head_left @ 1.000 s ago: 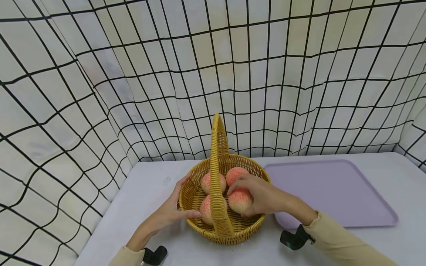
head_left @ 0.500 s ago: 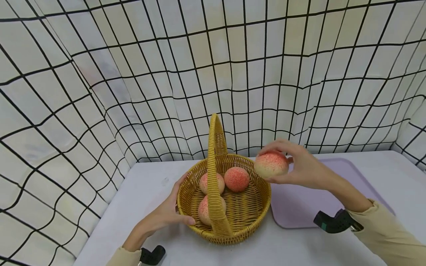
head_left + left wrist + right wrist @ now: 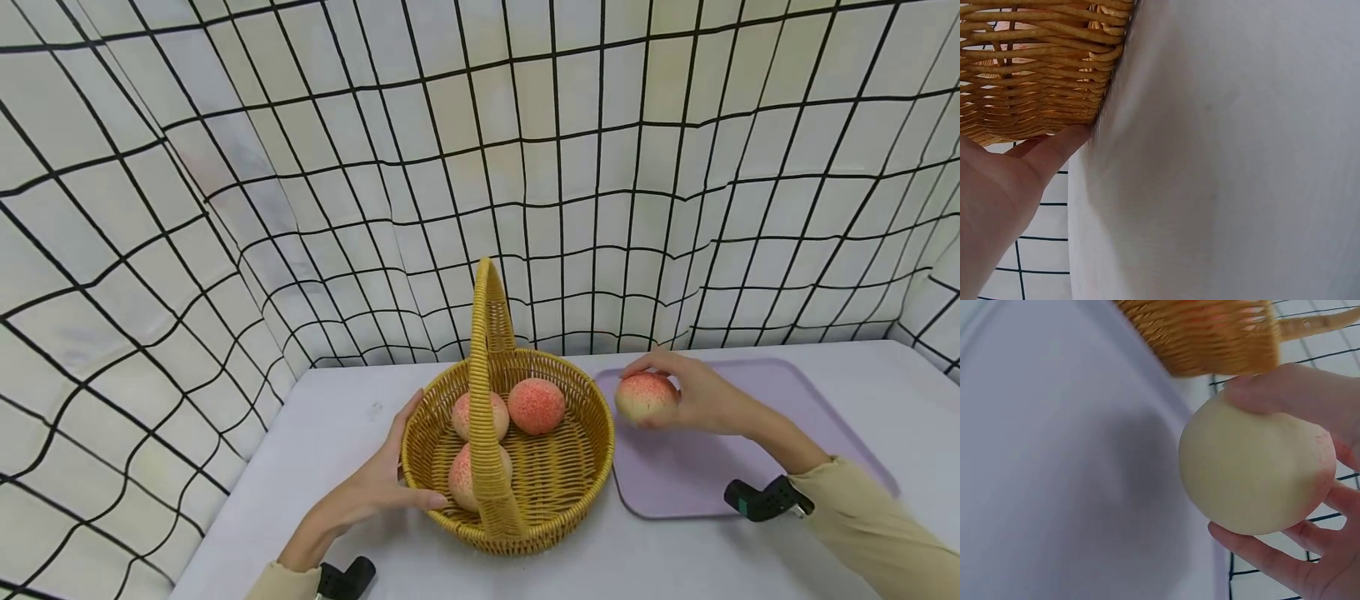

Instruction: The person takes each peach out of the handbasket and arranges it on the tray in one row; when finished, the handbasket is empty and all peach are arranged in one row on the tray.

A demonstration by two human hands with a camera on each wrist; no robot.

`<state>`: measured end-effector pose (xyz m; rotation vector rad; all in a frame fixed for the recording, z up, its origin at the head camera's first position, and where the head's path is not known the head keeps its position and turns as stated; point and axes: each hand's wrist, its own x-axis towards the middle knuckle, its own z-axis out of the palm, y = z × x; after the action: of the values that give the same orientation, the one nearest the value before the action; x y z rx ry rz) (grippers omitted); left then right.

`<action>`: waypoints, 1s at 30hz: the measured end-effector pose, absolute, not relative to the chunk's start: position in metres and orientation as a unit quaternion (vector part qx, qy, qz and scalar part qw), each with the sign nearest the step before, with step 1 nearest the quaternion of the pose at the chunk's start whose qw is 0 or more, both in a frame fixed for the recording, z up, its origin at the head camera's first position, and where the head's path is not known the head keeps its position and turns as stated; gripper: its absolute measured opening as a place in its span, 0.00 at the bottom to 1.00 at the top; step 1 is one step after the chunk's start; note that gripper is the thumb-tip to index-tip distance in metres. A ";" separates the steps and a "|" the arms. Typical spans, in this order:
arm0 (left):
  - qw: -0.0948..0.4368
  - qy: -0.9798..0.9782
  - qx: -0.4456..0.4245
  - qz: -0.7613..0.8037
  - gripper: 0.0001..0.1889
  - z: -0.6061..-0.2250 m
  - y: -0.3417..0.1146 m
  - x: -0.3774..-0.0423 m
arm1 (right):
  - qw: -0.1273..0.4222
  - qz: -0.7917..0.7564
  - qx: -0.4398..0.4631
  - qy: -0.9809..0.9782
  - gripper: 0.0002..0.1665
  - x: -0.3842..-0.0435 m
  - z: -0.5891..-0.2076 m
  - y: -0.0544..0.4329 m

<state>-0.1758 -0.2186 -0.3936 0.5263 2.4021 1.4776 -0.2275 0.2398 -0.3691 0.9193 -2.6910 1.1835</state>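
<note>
My right hand grips a peach with a red-speckled top and cream underside. In the right wrist view, the thumb and fingers spread round the peach, which hangs over the lilac tray. A yellow wicker basket with a tall arched handle stands to its left. Inside lie a redder peach, a back-left peach and a front-left peach, the last two partly behind the handle. My left hand rests against the basket's left side, fingers extended along the outer wall, thumb at the front rim.
The tray lies right of the basket on a white tabletop. Behind and left of the table hangs a black grid net before a white backing. Each wrist carries a black camera, such as the right wrist's camera.
My right hand has lifted a peach out of the basket, carried it right past the rim and lowered it over the tray. My left hand has stayed at the basket's side.
</note>
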 end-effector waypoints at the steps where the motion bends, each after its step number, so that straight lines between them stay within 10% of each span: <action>1: 0.136 0.830 0.181 0.510 0.73 -0.394 -0.218 -0.176 | 0.027 0.380 0.304 -0.873 0.33 -0.229 -0.374 0.240; 30: 0.146 0.831 0.165 0.511 0.72 -0.395 -0.220 -0.175 | -0.064 0.419 0.306 -0.852 0.34 -0.251 -0.387 0.244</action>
<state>-0.1748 -0.2201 -0.3950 0.4755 2.3912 1.4720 -0.2512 0.2440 -0.3871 1.0041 -2.7924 1.3727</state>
